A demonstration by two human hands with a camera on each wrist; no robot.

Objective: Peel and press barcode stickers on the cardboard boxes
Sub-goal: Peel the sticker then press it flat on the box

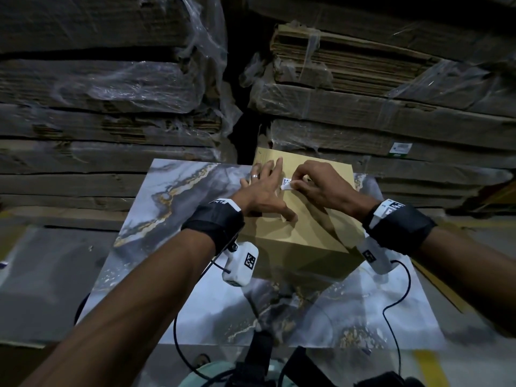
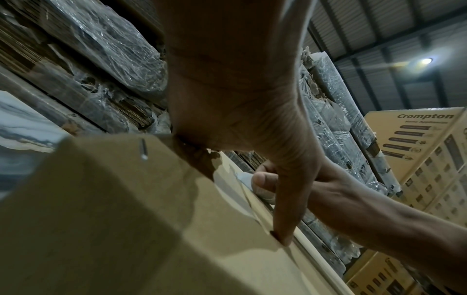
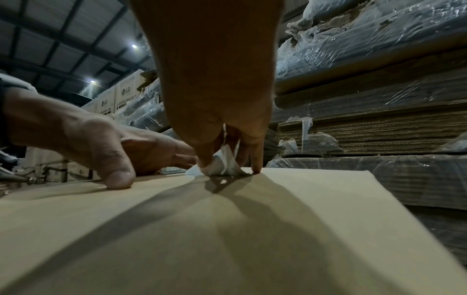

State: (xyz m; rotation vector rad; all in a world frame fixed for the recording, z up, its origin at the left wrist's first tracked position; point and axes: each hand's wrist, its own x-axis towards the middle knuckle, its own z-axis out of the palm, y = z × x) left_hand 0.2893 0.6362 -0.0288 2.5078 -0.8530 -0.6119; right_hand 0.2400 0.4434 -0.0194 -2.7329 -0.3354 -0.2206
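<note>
Cardboard box (image 1: 307, 230) sits on marbled surface (image 1: 178, 191), in front of wrapped stacks of flattened cardboard (image 1: 111, 107). Left hand (image 1: 262, 191) lies flat on the box top, fingers straight and spread, grip holding nothing. Right hand (image 1: 321, 185) pinches white barcode sticker (image 1: 287, 183) between thumb and fingers, grip closed on it, sticker touching the box top just beside the left fingers.

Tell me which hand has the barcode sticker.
The right hand pinches the barcode sticker with curled fingers over the cardboard box. The left hand lies flat on the box top, fingers spread, holding nothing.
</note>
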